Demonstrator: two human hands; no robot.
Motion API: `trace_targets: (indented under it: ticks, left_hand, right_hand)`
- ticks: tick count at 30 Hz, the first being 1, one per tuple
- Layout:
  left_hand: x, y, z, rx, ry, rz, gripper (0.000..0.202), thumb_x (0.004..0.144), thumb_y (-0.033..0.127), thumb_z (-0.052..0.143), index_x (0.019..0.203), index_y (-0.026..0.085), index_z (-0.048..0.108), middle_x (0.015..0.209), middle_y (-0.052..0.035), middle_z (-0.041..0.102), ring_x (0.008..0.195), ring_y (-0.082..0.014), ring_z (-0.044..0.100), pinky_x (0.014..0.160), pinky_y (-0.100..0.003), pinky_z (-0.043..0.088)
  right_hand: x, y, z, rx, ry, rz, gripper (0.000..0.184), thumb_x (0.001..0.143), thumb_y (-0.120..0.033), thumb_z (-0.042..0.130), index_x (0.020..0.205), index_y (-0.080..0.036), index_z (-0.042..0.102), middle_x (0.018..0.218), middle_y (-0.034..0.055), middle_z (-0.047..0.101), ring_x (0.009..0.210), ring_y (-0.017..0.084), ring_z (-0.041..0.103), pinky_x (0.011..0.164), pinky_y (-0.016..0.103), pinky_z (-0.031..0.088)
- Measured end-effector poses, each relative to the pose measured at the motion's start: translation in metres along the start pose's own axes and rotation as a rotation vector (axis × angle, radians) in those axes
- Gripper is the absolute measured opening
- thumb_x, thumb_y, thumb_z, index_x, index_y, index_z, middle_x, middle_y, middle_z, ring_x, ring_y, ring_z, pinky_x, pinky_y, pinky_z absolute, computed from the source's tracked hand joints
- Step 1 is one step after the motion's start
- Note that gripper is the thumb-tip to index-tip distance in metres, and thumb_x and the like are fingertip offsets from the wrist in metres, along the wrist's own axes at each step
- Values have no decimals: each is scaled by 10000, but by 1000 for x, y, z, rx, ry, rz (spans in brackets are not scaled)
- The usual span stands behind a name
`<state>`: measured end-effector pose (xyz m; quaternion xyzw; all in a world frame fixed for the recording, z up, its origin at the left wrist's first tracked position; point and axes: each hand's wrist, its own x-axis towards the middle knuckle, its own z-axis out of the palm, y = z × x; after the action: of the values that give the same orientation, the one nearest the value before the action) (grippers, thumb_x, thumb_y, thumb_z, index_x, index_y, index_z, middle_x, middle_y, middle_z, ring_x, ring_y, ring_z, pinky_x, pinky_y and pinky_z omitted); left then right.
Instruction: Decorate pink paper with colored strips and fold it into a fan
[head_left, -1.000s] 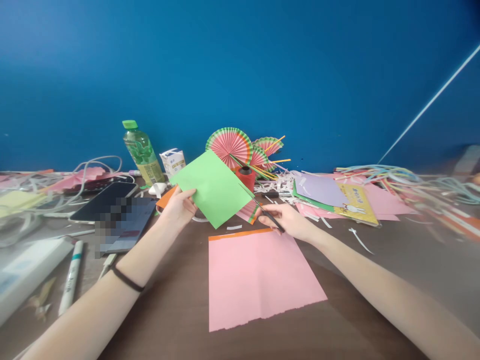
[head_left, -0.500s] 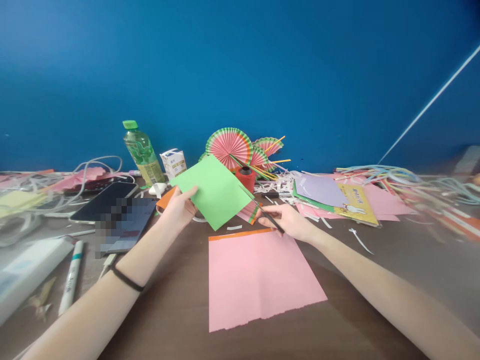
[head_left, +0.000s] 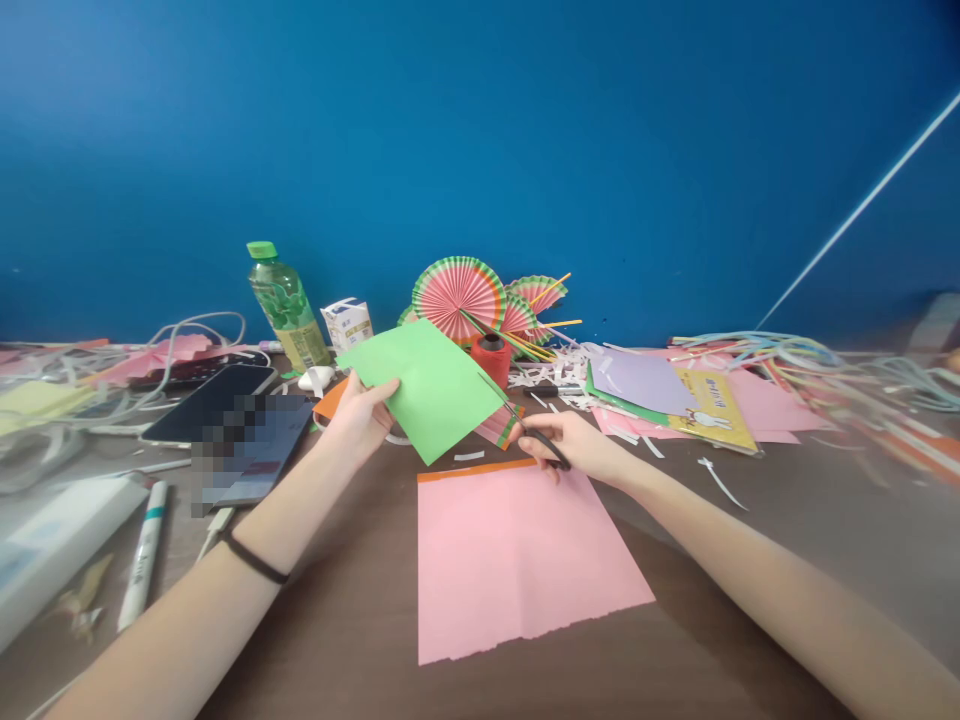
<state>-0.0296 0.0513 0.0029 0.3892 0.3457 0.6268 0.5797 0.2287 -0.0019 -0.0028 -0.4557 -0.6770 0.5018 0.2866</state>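
My left hand (head_left: 365, 415) pinches the left corner of a green sheet of paper (head_left: 427, 385), thumb on top, and holds it up off the table. In my right hand (head_left: 566, 440) is a pair of scissors (head_left: 553, 455) with dark handles. Their blades reach to the right edge of the green sheet. On the table below lies a pink sheet of paper (head_left: 517, 570) with an orange strip (head_left: 469, 470) along its far edge and a ragged near edge. A small white paper scrap (head_left: 469, 457) sits just beyond it.
Pleated paper fans (head_left: 459, 298) and a red spool (head_left: 491, 360) stand by the blue wall. At left are a green bottle (head_left: 285, 310), a small carton (head_left: 349, 325), a phone (head_left: 210, 402) and a marker (head_left: 142, 555). Coloured papers (head_left: 637, 380) and shredded strips lie at right.
The green sheet has tipped slightly lower and shifted a little left in my left hand. The scissors' handles have turned slightly in my right hand. The pink sheet has stayed put.
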Motion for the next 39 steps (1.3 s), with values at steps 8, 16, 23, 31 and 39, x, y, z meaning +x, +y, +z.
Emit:
trace_targets:
  ticks: [8, 16, 23, 31, 39]
  left_hand:
    - [1, -2, -1, 10, -41, 14, 437, 685, 60, 576, 1062, 259, 482, 1095, -15, 622, 928, -160, 620, 772, -270, 537]
    - [1, -11, 0, 77, -45, 96, 463, 663, 93, 612, 1060, 269, 454, 1117, -25, 609, 1046, -191, 572, 860, -316, 505]
    - [0, -10, 1, 118, -6, 187, 460, 683, 82, 592, 1079, 270, 451, 1170, -34, 581, 1061, -182, 562, 875, -301, 493]
    - [-2, -16, 2, 154, -73, 228, 456, 690, 121, 622, 1081, 269, 439, 1222, -36, 545, 1103, -199, 533, 870, -315, 495]
    - [-14, -11, 15, 149, -52, 148, 522, 672, 121, 631, 1125, 270, 418, 1220, -48, 541, 1097, -226, 533, 848, -354, 505]
  right_hand:
    - [-2, -4, 0, 33, -67, -39, 403, 780, -482, 525, 966, -130, 589, 486, -47, 493, 411, 73, 475, 405, 207, 261]
    - [-2, -3, 1, 77, -81, -61, 394, 791, -476, 520, 978, -133, 572, 507, -48, 490, 423, 73, 481, 411, 210, 258]
    - [-1, -3, 2, 60, -84, -56, 382, 789, -473, 522, 962, -136, 571, 517, -46, 492, 433, 73, 486, 413, 208, 256]
    - [-1, -2, 4, 42, -77, -59, 376, 780, -504, 507, 862, -138, 536, 531, -44, 496, 430, 70, 486, 400, 207, 245]
    - [-1, -2, 5, 44, -51, -80, 339, 783, -487, 514, 831, -152, 509, 536, -41, 496, 459, 78, 486, 416, 208, 276]
